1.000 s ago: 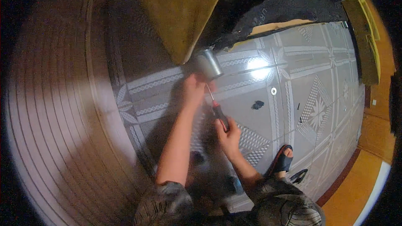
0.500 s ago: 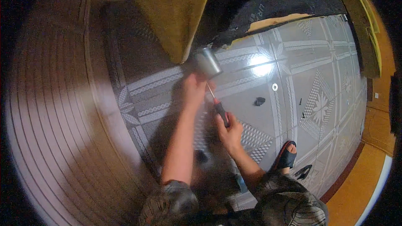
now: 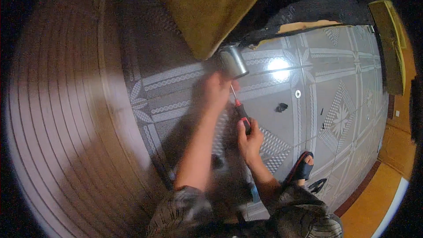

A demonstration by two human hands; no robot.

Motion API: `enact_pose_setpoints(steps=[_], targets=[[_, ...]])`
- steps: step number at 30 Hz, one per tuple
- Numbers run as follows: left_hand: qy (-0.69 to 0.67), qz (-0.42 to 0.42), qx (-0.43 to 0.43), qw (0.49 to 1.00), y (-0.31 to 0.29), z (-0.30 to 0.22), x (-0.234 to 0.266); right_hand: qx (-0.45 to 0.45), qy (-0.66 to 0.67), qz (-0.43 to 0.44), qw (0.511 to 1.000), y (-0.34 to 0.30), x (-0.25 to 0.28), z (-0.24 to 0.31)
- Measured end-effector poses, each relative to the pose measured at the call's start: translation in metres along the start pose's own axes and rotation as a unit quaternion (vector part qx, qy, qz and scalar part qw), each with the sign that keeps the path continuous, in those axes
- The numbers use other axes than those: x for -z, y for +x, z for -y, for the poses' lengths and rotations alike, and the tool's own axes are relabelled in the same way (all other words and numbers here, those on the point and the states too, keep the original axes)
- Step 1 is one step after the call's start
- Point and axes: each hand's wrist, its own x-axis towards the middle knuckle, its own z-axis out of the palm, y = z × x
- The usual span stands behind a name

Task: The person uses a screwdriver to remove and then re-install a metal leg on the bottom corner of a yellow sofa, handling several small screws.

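Note:
In my right hand (image 3: 251, 140) I grip a screwdriver (image 3: 243, 117) with a black and red handle, fingers wrapped round it. Its thin shaft points up and away, its tip ending among the fingers of my left hand (image 3: 217, 93). That hand is slightly blurred and closed round the tip area; what it pinches is hidden. Just beyond the fingers is a short silver metal cylinder (image 3: 237, 61), tilted, shaped like a furniture leg. It sits beside the corner of a large yellow-brown upholstered piece (image 3: 211, 13). Whether my left fingers touch the cylinder I cannot tell.
On the patterned tile floor (image 3: 273, 101) lie a small black piece (image 3: 281, 107), a pale washer-like ring (image 3: 298, 94) and thin dark screw-like bits (image 3: 322, 111). Black fabric (image 3: 317, 11) spans the far side. Ribbed panelling (image 3: 57, 119) stands left. My sandalled foot (image 3: 304, 166) is at right.
The whole view has shifted, so the cylinder, hands and floor pieces sit farther right. Both hands keep about the same places on the screwdriver and by its tip.

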Motion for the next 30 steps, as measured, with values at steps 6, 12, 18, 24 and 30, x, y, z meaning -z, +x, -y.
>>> enact_pose_setpoints(steps=[6,12,18,24,30], targets=[[-0.025,0.033,0.008,0.999,-0.003,-0.010,-0.001,-0.439,0.667,0.406,0.445,0.012,0.016,-0.012],[0.010,-0.010,-0.027,1.000,-0.002,-0.005,-0.001,-0.185,0.367,0.184,0.893,0.003,0.014,0.004],[-0.043,-0.012,0.016,0.999,-0.012,-0.011,-0.001,0.005,0.029,0.055,0.998,0.009,0.001,0.010],[0.051,0.006,-0.062,0.997,-0.010,-0.017,0.001,-0.418,0.682,0.430,0.417,0.023,0.009,-0.007],[0.060,-0.011,-0.014,0.998,-0.011,-0.016,-0.002,0.086,0.166,0.003,0.982,0.002,-0.005,-0.003]])
